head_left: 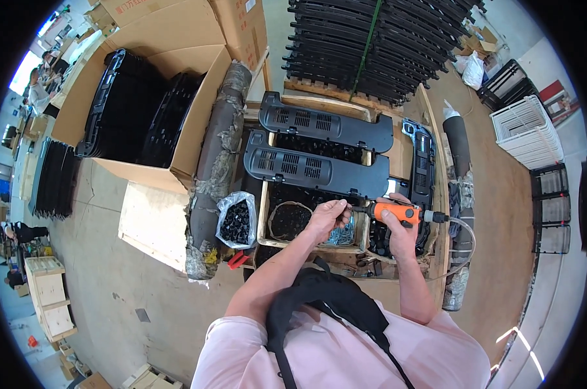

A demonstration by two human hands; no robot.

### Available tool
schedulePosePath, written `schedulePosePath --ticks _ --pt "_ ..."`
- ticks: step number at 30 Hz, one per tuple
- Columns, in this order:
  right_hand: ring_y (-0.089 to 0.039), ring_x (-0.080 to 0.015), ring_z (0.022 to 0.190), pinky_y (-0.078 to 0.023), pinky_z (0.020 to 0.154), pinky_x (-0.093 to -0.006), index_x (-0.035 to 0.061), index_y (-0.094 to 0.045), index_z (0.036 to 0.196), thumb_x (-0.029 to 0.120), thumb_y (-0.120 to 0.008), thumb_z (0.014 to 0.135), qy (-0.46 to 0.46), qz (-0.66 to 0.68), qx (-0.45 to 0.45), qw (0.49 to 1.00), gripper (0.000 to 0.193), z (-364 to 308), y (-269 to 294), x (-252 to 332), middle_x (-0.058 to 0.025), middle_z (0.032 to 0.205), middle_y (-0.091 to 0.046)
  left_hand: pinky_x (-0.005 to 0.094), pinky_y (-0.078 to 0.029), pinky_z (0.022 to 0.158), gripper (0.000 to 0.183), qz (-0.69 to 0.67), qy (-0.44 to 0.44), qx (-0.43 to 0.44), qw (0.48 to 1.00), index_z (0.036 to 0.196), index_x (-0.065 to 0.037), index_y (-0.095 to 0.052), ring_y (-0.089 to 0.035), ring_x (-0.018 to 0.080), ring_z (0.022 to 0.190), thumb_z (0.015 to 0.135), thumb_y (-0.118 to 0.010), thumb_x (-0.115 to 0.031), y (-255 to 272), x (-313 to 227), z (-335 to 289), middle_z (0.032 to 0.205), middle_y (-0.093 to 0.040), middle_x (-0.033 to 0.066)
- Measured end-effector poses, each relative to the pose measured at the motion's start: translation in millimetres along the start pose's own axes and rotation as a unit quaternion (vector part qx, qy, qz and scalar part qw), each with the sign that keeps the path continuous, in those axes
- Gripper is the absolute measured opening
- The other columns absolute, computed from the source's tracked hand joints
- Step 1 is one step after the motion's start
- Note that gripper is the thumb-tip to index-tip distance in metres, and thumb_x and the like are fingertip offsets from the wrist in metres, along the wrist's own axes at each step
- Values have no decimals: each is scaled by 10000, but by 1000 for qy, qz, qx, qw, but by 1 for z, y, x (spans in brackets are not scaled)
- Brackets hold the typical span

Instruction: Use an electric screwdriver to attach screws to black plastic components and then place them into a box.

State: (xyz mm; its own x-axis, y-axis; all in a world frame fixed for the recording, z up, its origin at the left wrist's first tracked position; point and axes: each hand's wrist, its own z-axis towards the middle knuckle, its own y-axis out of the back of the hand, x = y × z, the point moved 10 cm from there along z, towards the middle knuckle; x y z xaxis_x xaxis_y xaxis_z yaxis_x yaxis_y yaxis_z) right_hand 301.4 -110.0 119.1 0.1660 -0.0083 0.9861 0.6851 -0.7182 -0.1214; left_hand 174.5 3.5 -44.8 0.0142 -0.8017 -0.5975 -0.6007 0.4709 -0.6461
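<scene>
My right hand [402, 235] is wrapped round an orange and black air screwdriver [392, 213], with its bit pointing left. A clear hose [470, 235] runs from its back end. My left hand [329, 220] is closed in a pinch at the bit's tip; whatever is between the fingers is too small to make out. Just beyond the hands lie two long black vented plastic panels [365, 177], one behind the other. Below the left hand, a wooden tray [263, 220] holds small dark parts and a heap of silvery screws [343, 236].
A plastic-lined tub of black clips [236, 222] and red-handled pliers [238, 260] are on the left. Behind them stands an open carton [177, 170] of black panels. Another black panel [423, 162] lies at right. Stacked black parts [378, 52] rise at the back. Wrapped rolls [217, 149] flank the bench.
</scene>
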Motion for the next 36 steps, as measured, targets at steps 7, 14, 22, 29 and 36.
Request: schedulePosePath --ticks 7,14,22,29,36 --pt "-705 -269 1094 -623 907 -436 0 -524 1375 58 -691 930 -26 20 -31 999 478 5 15 -15 -215 1231 -696 244 -497 610 250 27 -7 18 999 1047 -54 -671 -601 90 692 1084 -594 -290 0 1 4 824 -655 -1" --pt "-711 -269 1089 -630 891 -424 7 -532 1373 59 -704 932 -37 33 -45 998 476 1 17 -19 -216 1223 -700 241 -490 593 240 36 7 8 999 1035 -61 -671 -601 81 681 1086 -590 -281 1 4 1 816 -654 -8" --pt "-707 -279 1106 -626 900 -435 11 -531 1367 79 -705 939 -56 25 -44 997 467 4 18 -20 -215 1229 -694 242 -483 582 231 56 8 10 998 1027 -66 -671 -593 75 670 1086 -589 -274 0 6 2 810 -649 -15" --pt "-704 -274 1120 -595 955 -492 49 -527 1382 111 -689 971 -153 143 -77 975 446 6 25 -45 -190 1263 -688 238 -484 614 211 80 -59 -23 995 1049 -66 -677 -589 76 715 1086 -589 -254 -1 -2 5 850 -648 -9" --pt "-690 -290 1149 -596 963 -490 50 -517 1397 96 -688 978 -94 131 -98 982 454 0 23 -40 -206 1273 -681 244 -472 571 268 -163 13 -59 985 1053 -85 -673 -575 97 679 1083 -588 -338 -14 18 5 817 -621 -17"
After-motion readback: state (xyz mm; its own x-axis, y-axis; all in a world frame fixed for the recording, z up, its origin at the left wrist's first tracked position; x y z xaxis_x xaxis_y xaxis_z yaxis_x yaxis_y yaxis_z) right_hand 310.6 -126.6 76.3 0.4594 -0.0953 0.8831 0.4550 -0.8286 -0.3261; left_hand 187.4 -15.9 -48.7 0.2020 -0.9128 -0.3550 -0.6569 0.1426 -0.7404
